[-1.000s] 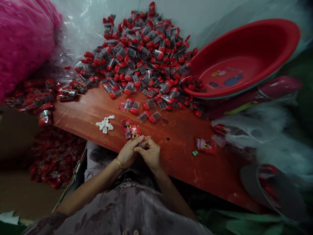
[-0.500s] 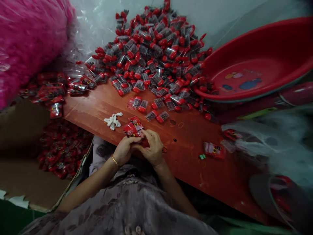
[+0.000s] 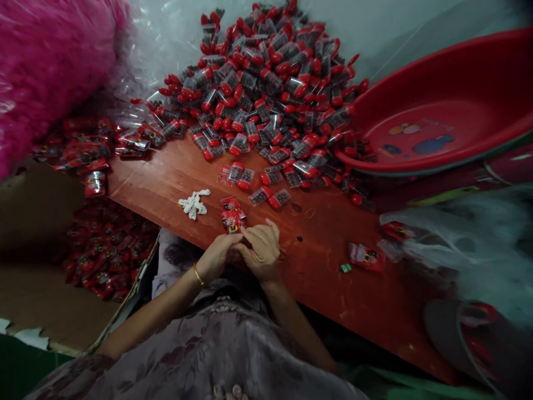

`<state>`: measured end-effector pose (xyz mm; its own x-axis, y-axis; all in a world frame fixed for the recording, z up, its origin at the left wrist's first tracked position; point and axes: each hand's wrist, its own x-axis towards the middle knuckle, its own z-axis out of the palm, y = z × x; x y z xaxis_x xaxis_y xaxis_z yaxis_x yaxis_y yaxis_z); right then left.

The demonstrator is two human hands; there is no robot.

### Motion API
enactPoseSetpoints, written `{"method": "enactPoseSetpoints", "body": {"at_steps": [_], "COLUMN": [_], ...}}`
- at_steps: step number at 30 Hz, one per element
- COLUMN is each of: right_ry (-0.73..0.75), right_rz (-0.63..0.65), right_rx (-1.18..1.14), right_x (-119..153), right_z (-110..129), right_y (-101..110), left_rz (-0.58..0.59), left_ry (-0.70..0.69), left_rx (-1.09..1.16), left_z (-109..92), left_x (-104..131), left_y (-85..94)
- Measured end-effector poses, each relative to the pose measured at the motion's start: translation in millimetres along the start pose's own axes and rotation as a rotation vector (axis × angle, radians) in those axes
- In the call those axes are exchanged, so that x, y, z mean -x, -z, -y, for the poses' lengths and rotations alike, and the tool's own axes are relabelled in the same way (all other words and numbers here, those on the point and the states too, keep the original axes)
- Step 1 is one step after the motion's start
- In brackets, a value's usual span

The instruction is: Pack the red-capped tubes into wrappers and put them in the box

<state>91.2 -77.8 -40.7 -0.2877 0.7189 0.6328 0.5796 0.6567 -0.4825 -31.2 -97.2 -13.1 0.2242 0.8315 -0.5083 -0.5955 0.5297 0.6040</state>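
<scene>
Between my two hands, near the table's front edge, is a small red printed packet [image 3: 232, 220] with a black and yellow figure on it. My left hand [image 3: 219, 256], with a gold bracelet at the wrist, pinches its lower edge. On the other side, the thumb and index finger of my right hand [image 3: 259, 248] close on the same edge, its other fingers raised. Another red packet lies partly behind the held one. A crumpled white thing [image 3: 194, 204] rests to the left, and loose red-capped clear containers [image 3: 280, 198] lie beyond my hands.
A tall heap of red-capped containers [image 3: 258, 105] covers the table's back. A red basin [image 3: 416, 119] stands at right. Filled packets [image 3: 85, 147] lie at left, above a cardboard box [image 3: 37, 300] of more packets. Clear bags and a pink bag [image 3: 54, 72] flank the table [image 3: 325, 250].
The packet between my hands has turned more upright, and its figure now faces up near my fingertips. My right hand's fingers have lifted and spread a little.
</scene>
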Motion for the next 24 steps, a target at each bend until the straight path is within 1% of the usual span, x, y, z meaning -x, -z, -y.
{"method": "enactPoseSetpoints", "body": {"at_steps": [2, 5, 7, 9, 11, 13, 14, 15, 16, 17, 18, 19, 20, 21, 22, 24], "right_ry": [-0.029, -0.029, 0.017, 0.056, 0.011, -0.081, -0.109, -0.117, -0.110, -0.099, -0.093, -0.093, -0.097, -0.104, -0.109, -0.119], "right_rz": [0.026, 0.058, 0.091, 0.128, 0.157, 0.208, 0.250, 0.300, 0.350, 0.390, 0.414, 0.423, 0.419, 0.407, 0.392, 0.371], "right_rx": [-0.031, -0.034, -0.031, -0.013, 0.063, 0.188, 0.248, 0.294, 0.324, 0.340, 0.344, 0.341, 0.331, 0.317, 0.302, 0.273], "right_x": [1.1, 0.3, -3.9, -11.6, -21.6, -30.8, -34.1, -36.3, -37.5, -37.7, -37.3, -36.8, -36.4, -36.5, -37.2, -40.3], "right_z": [0.8, 4.1, 5.6, 3.4, -3.5, -13.4, -18.3, -22.8, -26.3, -28.8, -30.3, -31.1, -31.3, -31.2, -31.2, -31.8], "right_y": [-1.9, -5.7, -8.4, -11.0, -13.6, -16.9, -19.0, -21.4, -24.1, -27.1, -30.1, -33.2, -36.2, -39.3, -42.2, -47.3], "left_rz": [0.002, 0.008, -0.024, -0.107, -0.240, -0.432, -0.553, -0.649, -0.695, -0.680, -0.673, -0.693, -0.713, -0.743, -0.765, -0.750], "left_ry": [0.019, 0.004, -0.016, -0.057, -0.140, -0.278, -0.348, -0.412, -0.441, -0.468, -0.454, -0.471, -0.476, -0.480, -0.486, -0.467], "left_rx": [0.029, 0.062, 0.084, 0.119, 0.175, 0.251, 0.318, 0.394, 0.464, 0.503, 0.530, 0.533, 0.517, 0.488, 0.445, 0.335], "left_z": [4.8, 7.3, 2.3, -9.4, -26.0, -43.4, -50.9, -57.1, -61.7, -64.6, -66.0, -66.2, -65.6, -64.3, -62.5, -58.0], "left_x": [0.9, 3.8, 8.7, 16.9, 28.7, 43.5, 51.7, 60.0, 68.0, 75.3, 81.3, 85.6, 87.9, 88.0, 86.0, 76.7], "left_y": [1.6, 2.9, 7.3, 21.0, 47.9, 86.1, 107.0, 127.3, 145.5, 160.4, 170.9, 176.6, 177.5, 173.7, 166.1, 142.7]}}
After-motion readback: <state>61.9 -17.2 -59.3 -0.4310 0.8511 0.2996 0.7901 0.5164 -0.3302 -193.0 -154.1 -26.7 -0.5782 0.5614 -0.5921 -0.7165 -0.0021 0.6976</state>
